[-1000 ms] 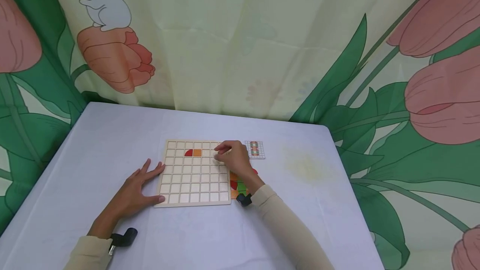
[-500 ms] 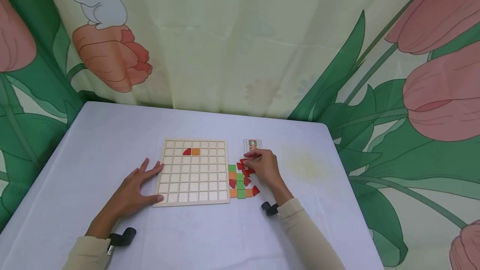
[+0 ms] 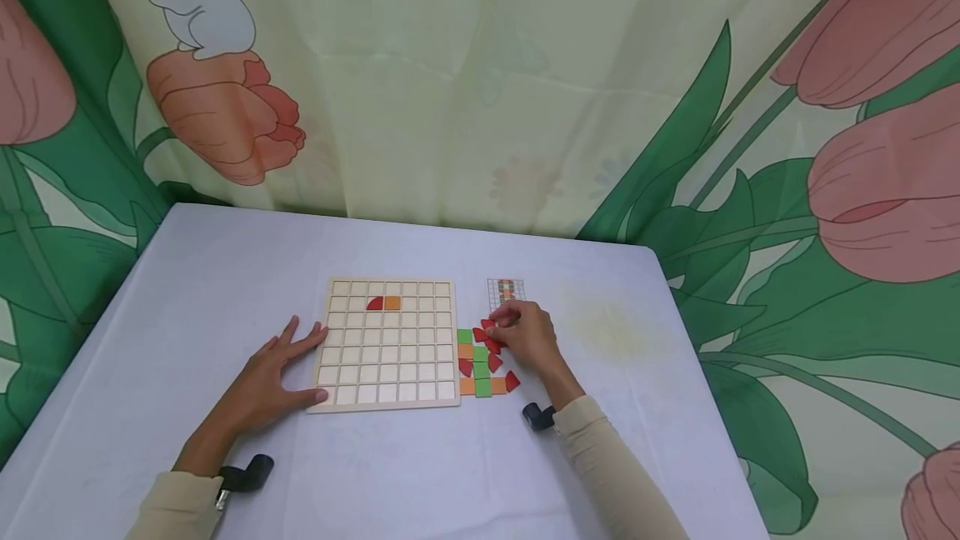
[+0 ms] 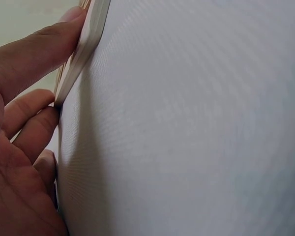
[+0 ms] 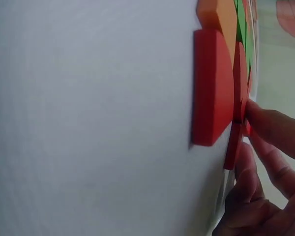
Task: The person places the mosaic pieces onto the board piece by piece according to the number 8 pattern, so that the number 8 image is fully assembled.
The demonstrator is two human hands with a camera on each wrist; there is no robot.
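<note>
A pale wooden board point(image 3: 390, 355) with a grid of square cells lies on the table. In its upper part sit a red quarter-circle tile point(image 3: 376, 304) and an orange square tile point(image 3: 392, 302), side by side. My left hand point(image 3: 262, 390) rests at the board's left side, fingers spread, with thumb and fingertips touching the edge. To the right of the board, my right hand point(image 3: 531, 338) is over the loose tiles, its thumb and index finger pinching a red quarter-circle tile point(image 3: 487, 324). In the right wrist view, the fingertips partly hide that tile.
Beside the board's right edge lie loose green tiles point(image 3: 482, 371), orange tiles point(image 3: 466, 352) and red tiles point(image 3: 512, 380), several touching. A small pattern card point(image 3: 506, 286) with a printed grid lies behind the right hand. White cloth point(image 3: 600, 440) covers the table; a printed curtain point(image 3: 450, 90) hangs behind.
My right hand has moved from over the board's upper right to the loose tiles, and its thumb and index finger have come together on a red one. The left hand stays put.
</note>
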